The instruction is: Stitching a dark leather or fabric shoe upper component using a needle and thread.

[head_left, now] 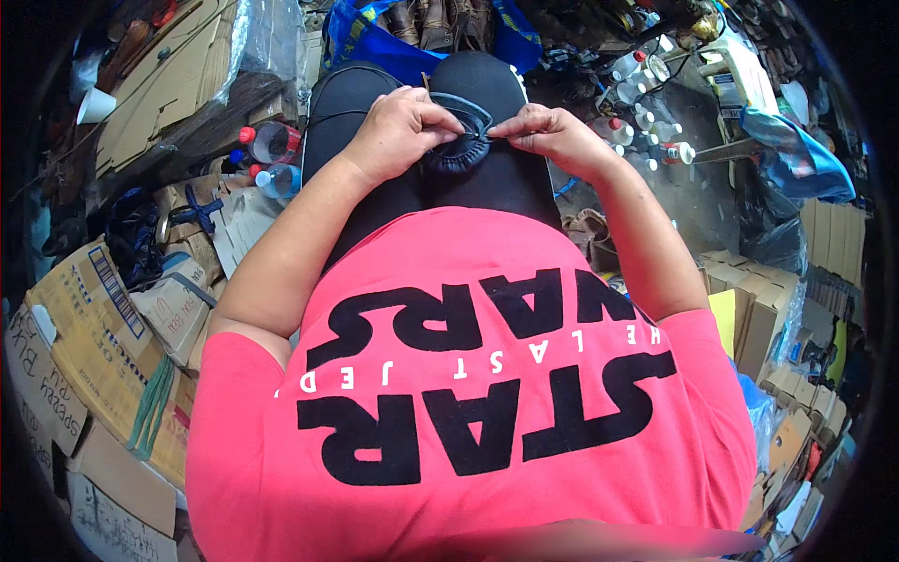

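Observation:
A small dark blue moccasin-like shoe with a puckered, gathered toe rests over my black-clad thighs. Its open collar forms a loop toward the knees. My left hand pinches at the shoe's upper from the left, thumb and forefinger together. From the right, my right hand has its thumb and forefinger closed at the opposite edge of the same upper. The fingertips nearly meet above the gathered toe; any fine thread between them is too small to make out. A thin dark cord crosses my left thigh.
Beyond my knees stands a blue bag holding brown leather shoes. Plastic bottles lie on the left and on the right. Cardboard boxes crowd the left side; more cartons stand at the right, below a blue cloth.

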A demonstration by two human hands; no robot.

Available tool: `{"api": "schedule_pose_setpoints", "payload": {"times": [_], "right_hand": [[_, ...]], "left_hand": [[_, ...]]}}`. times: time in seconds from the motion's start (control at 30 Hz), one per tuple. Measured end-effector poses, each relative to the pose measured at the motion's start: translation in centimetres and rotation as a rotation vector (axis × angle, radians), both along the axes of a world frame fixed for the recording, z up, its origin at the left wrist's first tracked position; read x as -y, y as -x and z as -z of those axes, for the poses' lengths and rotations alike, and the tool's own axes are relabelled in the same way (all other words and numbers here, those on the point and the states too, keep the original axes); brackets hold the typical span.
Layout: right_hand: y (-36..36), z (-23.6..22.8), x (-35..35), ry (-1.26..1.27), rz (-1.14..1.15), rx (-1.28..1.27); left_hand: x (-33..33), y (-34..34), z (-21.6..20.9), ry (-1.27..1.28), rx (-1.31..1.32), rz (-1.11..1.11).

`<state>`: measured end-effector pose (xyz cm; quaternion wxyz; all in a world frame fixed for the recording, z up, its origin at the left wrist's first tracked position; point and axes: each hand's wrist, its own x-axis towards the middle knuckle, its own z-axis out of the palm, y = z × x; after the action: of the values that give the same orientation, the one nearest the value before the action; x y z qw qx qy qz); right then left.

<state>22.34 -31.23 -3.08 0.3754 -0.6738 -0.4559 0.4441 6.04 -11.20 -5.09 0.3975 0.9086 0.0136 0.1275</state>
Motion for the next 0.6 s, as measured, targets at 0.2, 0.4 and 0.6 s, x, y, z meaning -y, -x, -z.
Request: {"api": "schedule_pose_setpoints", "payload": {"times": [0.2,0.4,0.6], "right_hand": [[0.4,-0.7,-0.2,0.019,-0.001,0.065],[1.1,0.2,0.0,0.111,0.174,-0.232],[1.2,0.7,-0.6,0.083,0.192,-0.202]], "left_hand": [[0.1,-0.4,-1.9,-0.09,0.022,0.108],[1.5,1.0,-2.3,0.312,-0.261,-0.115],[1.8,-0.2,-0.4,0.556,-0.334,-0.121]]}}
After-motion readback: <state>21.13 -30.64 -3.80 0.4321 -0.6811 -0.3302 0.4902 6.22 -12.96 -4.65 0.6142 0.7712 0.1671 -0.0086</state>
